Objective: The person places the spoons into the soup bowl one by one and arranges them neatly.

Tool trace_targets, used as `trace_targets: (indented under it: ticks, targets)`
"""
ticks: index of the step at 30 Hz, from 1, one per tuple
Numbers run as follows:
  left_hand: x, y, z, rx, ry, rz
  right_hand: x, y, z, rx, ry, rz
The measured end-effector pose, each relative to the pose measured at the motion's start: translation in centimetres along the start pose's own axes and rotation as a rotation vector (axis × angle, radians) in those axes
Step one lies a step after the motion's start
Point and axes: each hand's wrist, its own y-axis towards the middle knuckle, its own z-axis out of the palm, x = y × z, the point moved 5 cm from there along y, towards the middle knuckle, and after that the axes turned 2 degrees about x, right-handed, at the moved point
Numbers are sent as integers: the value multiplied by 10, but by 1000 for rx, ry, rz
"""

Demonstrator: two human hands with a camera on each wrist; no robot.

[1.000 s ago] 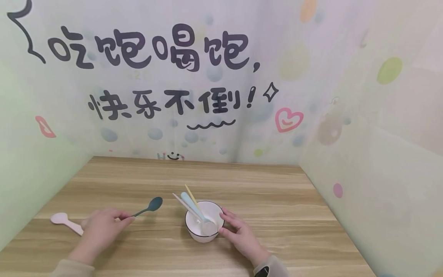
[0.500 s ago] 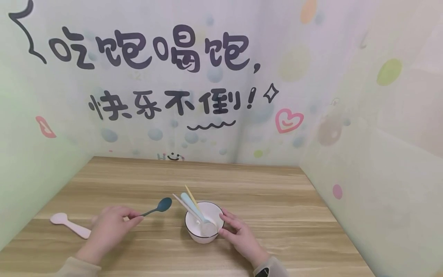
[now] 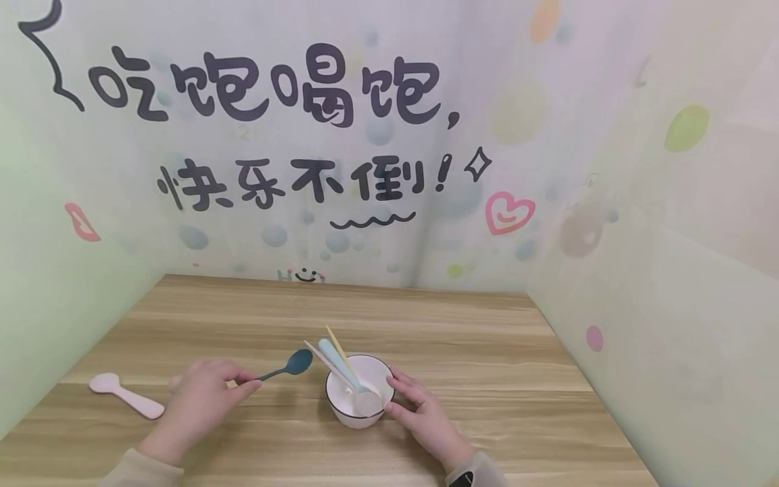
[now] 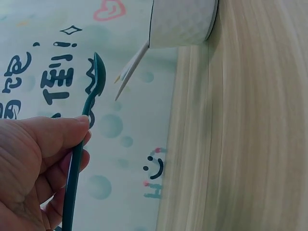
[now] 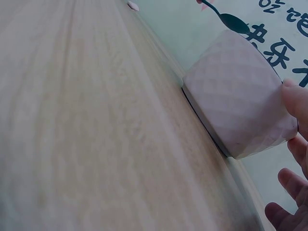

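My left hand pinches a dark teal spoon by its handle between thumb and fingers. The spoon's head points right, raised above the table and left of a white bowl with a dark rim. In the left wrist view the teal spoon stands clear of the bowl. At the bowl's right side, my right hand holds the rim with thumb and fingers; the right wrist view shows the bowl's faceted outer wall. A light blue spoon, a yellow stick and a pale stick lean out of the bowl leftward.
A pale pink spoon lies on the wooden table, left of my left hand. Printed walls with dark lettering enclose the table at the back and both sides.
My left hand has moved to the right with the teal spoon, nearer the bowl, and more of the pink spoon shows. The right hand and the bowl have stayed in place.
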Motion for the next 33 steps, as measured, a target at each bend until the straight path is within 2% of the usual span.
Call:
trace_targets:
  ticks: [9,22,33]
  targets:
    - [-12,0,1,26,1,27,-5,2,0,-24,-31,-8]
    - [-32,5,1,8,50,100,-4,1,-1,-6,-28,-22]
    - [-44,8,3,22,78,133,-4,1,0,-11,-26,-31]
